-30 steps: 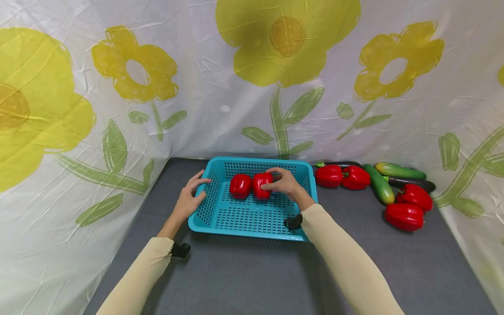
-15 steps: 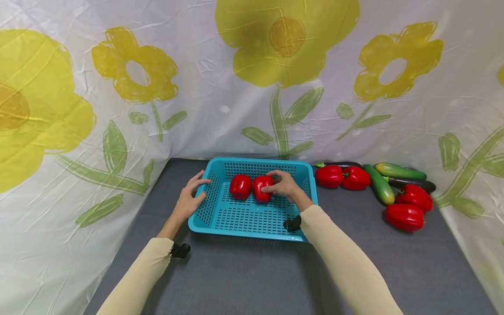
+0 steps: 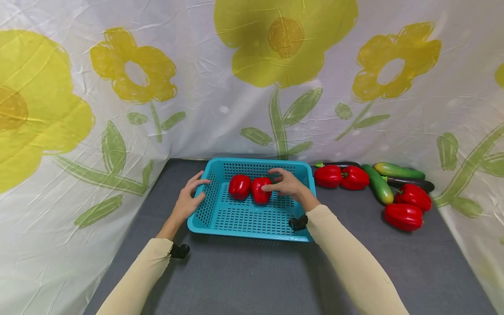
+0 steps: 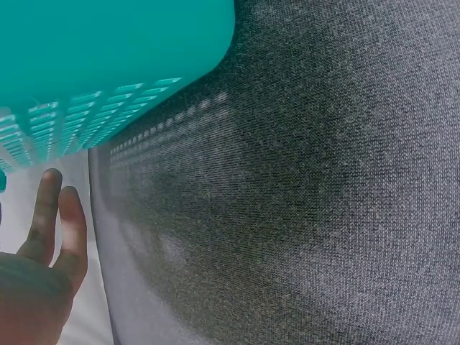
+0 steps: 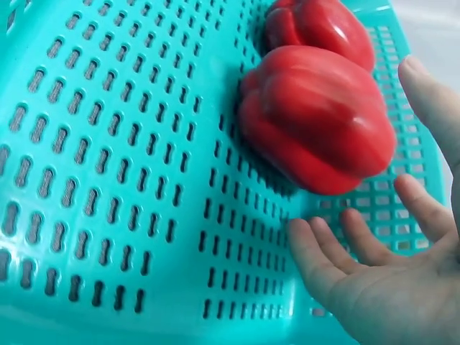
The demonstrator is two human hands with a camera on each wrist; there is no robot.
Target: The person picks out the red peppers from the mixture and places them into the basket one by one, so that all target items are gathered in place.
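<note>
A blue plastic basket [image 3: 252, 236] with slotted walls sits on the dark grey cloth. Two red bell peppers lie side by side in it: the left pepper [image 3: 239, 187] and the right pepper [image 3: 261, 190]. My right hand [image 3: 289, 183] is over the basket, just right of the right pepper. In the right wrist view its spread fingers [image 5: 366, 241] stand apart from the nearer pepper [image 5: 316, 118]. My left hand [image 3: 188, 201] is at the basket's left rim with its fingers loosely extended; whether they touch the rim is hard to tell. The left wrist view shows two fingers [image 4: 47, 215] below the basket wall [image 4: 108, 57].
Right of the basket, two red bell peppers [image 3: 341, 176] lie before an eggplant [image 3: 338, 164]. Farther right are a cucumber [image 3: 379, 183], a yellow-green one [image 3: 399, 170], another eggplant [image 3: 409, 183] and two more peppers [image 3: 403, 217]. A flower-printed curtain [image 3: 204, 109] hangs behind.
My right hand has let go of the right pepper and drawn slightly to the right, its fingers spreading. That pepper stays beside the other. The left hand has hardly moved.
</note>
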